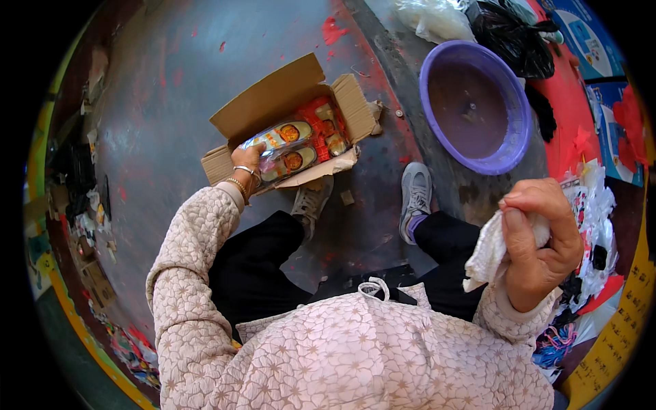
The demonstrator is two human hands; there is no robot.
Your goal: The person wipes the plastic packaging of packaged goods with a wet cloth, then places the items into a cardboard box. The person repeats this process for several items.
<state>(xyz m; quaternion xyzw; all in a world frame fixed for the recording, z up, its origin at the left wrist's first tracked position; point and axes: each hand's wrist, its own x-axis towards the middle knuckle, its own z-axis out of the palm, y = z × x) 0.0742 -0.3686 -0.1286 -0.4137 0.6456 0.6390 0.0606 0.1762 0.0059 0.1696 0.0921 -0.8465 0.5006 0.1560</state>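
My left hand (247,159), with a bracelet at the wrist, reaches into an open cardboard box (263,99) on the floor ahead of me. Its fingers are closed on the near end of a shiny package (281,137) printed with a round orange-and-yellow food picture. A similar package (292,161) lies beside it, and red packages (326,126) fill the right end of the box. In my right hand (540,239), raised at my right side, a crumpled white cloth (493,249) is pinched between thumb and fingers, its loose end hanging to the left.
A purple basin (425,89) of murky water stands at the right, past my right shoe (415,198). Black plastic bags (509,34) and clear bags (434,17) lie behind it. Plastic scraps (591,225) are heaped at far right. The box flaps stand open.
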